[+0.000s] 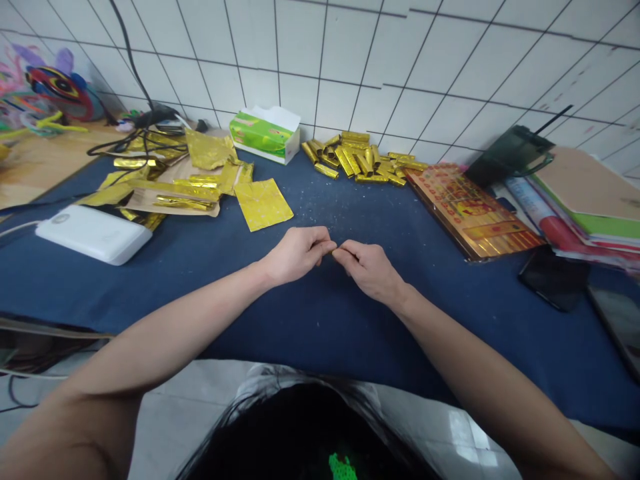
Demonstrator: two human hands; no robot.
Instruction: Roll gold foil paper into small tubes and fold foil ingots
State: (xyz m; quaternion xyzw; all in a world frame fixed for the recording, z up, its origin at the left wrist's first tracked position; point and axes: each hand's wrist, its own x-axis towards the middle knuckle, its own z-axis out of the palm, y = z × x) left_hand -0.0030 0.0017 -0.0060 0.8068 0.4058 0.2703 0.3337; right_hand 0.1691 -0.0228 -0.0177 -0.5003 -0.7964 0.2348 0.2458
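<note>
My left hand [301,255] and my right hand [371,269] meet fingertip to fingertip above the dark blue cloth [320,327]. Both are closed in a pinch, and whatever lies between the fingers is hidden or too small to make out. Just beyond my left hand, a square sheet of gold paper [264,204] lies flat. Farther back, near the wall, sits a pile of small rolled gold paper tubes [356,160].
To the left are a white power bank [94,233], loose gold sheets [207,148] and black cables. A green tissue pack [264,135] stands by the tiled wall. On the right lie a gold-orange printed packet [475,210], a dark cup [510,157], stacked papers [590,183] and a black phone [554,277].
</note>
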